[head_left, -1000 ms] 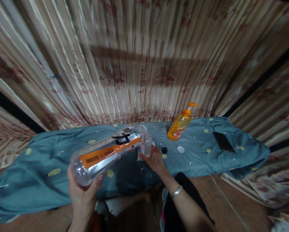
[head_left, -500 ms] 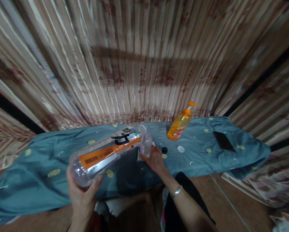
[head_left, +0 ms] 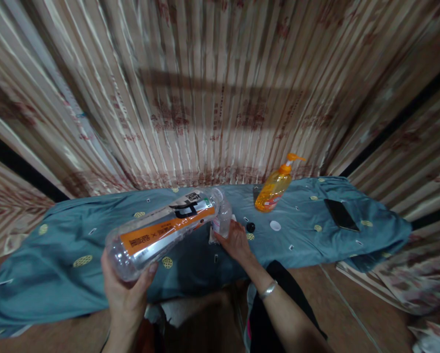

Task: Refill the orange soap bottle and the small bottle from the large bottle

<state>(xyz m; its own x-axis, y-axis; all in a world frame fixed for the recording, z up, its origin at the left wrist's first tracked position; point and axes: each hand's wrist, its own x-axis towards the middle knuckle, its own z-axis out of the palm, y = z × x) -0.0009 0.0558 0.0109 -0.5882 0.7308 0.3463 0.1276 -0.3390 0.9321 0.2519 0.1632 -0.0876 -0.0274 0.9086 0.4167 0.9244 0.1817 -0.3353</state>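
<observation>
A large clear plastic bottle (head_left: 164,228) with an orange and silver label lies tilted in the air, its base gripped by my left hand (head_left: 126,289). Its neck points right and meets the mouth of a smaller clear bottle (head_left: 224,215). My right hand (head_left: 238,242) is wrapped round that smaller bottle low down, and the fingers partly hide it. Something white, perhaps a tissue (head_left: 213,239), shows under the small bottle. Whether liquid passes between the two I cannot tell.
On the blue patterned cloth (head_left: 190,274) stand an orange pump bottle (head_left: 273,191), a black cap (head_left: 250,227), a white cap (head_left: 275,225) and a dark phone (head_left: 341,214). A striped curtain (head_left: 220,98) hangs behind the covered table.
Almost nothing has moved. The large bottle stays tilted against the small one, and both hands keep their holds.
</observation>
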